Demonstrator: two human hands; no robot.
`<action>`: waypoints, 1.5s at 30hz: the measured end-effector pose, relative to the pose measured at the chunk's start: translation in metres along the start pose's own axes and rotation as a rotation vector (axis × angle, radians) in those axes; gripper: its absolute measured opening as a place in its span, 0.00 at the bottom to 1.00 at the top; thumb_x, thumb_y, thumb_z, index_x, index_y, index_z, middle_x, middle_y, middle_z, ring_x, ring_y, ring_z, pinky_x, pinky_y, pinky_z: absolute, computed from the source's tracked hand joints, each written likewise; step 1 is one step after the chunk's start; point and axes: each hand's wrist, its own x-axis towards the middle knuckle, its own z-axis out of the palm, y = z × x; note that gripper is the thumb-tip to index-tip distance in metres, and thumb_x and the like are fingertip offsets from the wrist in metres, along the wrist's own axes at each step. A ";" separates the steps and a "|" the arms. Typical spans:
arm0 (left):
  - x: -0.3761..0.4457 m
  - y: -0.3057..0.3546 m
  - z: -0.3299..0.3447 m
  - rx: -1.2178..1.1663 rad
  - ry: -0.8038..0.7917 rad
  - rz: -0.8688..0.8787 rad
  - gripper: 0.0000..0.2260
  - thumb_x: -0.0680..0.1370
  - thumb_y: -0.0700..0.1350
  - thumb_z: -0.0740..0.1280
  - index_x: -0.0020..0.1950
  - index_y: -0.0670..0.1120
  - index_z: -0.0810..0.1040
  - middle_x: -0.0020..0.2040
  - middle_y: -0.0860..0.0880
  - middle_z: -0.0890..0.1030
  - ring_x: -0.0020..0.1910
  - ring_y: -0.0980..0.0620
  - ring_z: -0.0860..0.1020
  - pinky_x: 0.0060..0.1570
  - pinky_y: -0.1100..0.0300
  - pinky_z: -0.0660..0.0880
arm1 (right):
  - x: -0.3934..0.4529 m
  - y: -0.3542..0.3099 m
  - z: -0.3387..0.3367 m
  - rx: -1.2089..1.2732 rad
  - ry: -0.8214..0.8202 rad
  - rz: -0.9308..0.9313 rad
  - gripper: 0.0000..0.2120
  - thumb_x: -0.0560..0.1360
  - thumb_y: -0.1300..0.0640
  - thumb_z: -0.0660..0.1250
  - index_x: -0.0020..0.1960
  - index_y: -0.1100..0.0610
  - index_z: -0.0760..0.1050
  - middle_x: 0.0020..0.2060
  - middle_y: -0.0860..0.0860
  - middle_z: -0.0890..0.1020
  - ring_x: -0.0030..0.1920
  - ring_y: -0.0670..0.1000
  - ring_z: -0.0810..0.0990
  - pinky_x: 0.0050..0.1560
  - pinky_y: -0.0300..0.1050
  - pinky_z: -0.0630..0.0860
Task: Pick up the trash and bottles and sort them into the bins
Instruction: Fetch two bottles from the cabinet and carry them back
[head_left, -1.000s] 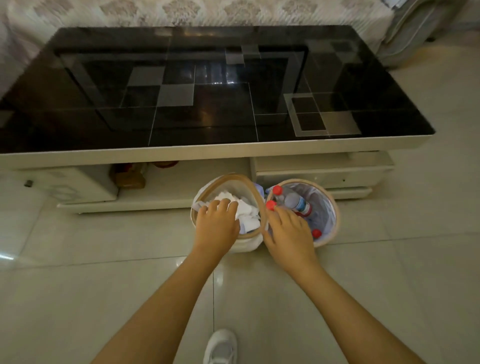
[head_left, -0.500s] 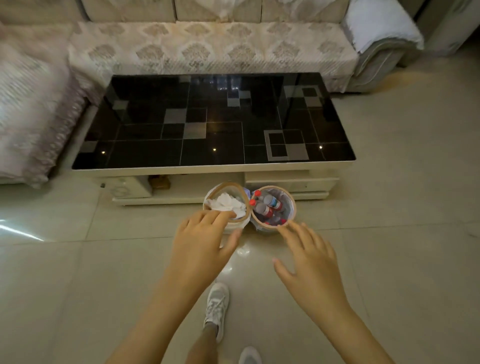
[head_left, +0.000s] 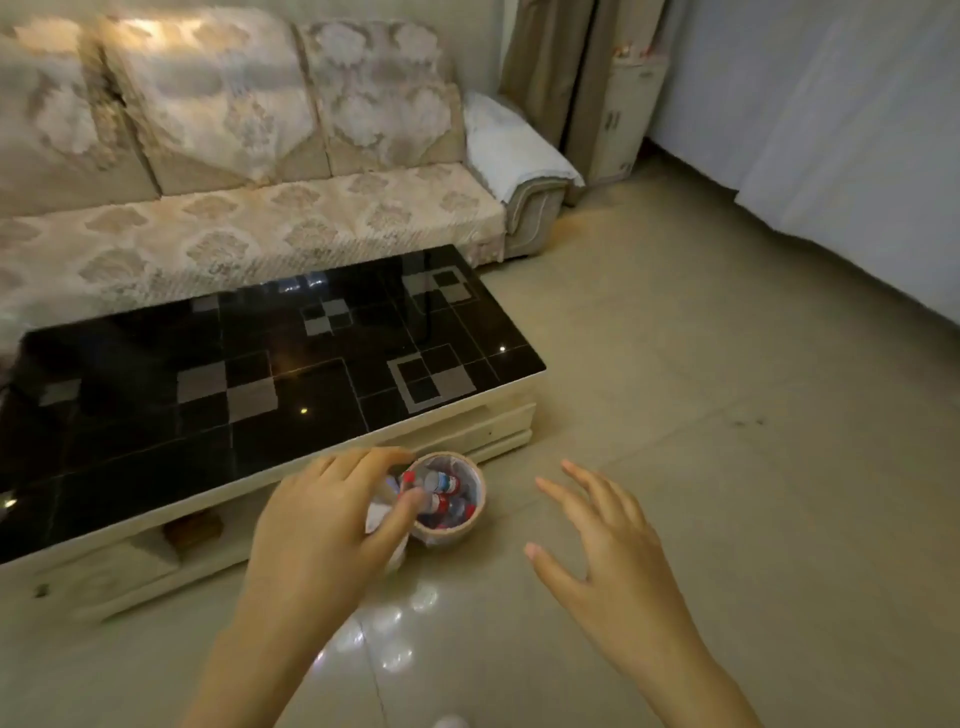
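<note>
Head view suggests the sorting is nearly done: the floor (head_left: 675, 415) and table (head_left: 260, 395) show no litter, bottles (head_left: 441, 493) fill the bin (head_left: 475, 512), and both hands, left (head_left: 322, 535) and right (head_left: 613, 566), hover spread and empty.

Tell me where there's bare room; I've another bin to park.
The beige tiled floor is bare to the right of the round bin of red-capped bottles, out to the pale curtain. The glossy black table top is bare too. It is crowded where the left hand covers the white-lined bin; the right hand hovers open.
</note>
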 end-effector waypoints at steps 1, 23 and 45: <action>0.006 0.000 -0.006 -0.001 -0.002 0.023 0.24 0.72 0.65 0.53 0.62 0.58 0.75 0.56 0.58 0.79 0.56 0.55 0.76 0.52 0.59 0.68 | 0.002 0.000 -0.006 -0.015 0.032 0.016 0.32 0.69 0.32 0.50 0.72 0.40 0.62 0.74 0.42 0.58 0.74 0.46 0.52 0.70 0.46 0.56; 0.210 0.169 0.123 0.137 -0.182 0.496 0.21 0.74 0.62 0.55 0.59 0.54 0.77 0.54 0.55 0.81 0.48 0.52 0.81 0.44 0.53 0.78 | 0.073 0.212 -0.127 -0.021 0.396 0.303 0.31 0.70 0.36 0.57 0.72 0.39 0.58 0.70 0.37 0.62 0.72 0.44 0.59 0.68 0.51 0.63; 0.472 0.446 0.292 0.127 -0.267 0.578 0.20 0.74 0.59 0.55 0.61 0.55 0.77 0.57 0.58 0.79 0.51 0.55 0.81 0.44 0.57 0.77 | 0.245 0.514 -0.313 -0.178 0.312 0.417 0.31 0.71 0.38 0.53 0.73 0.41 0.58 0.73 0.39 0.58 0.73 0.42 0.52 0.66 0.41 0.53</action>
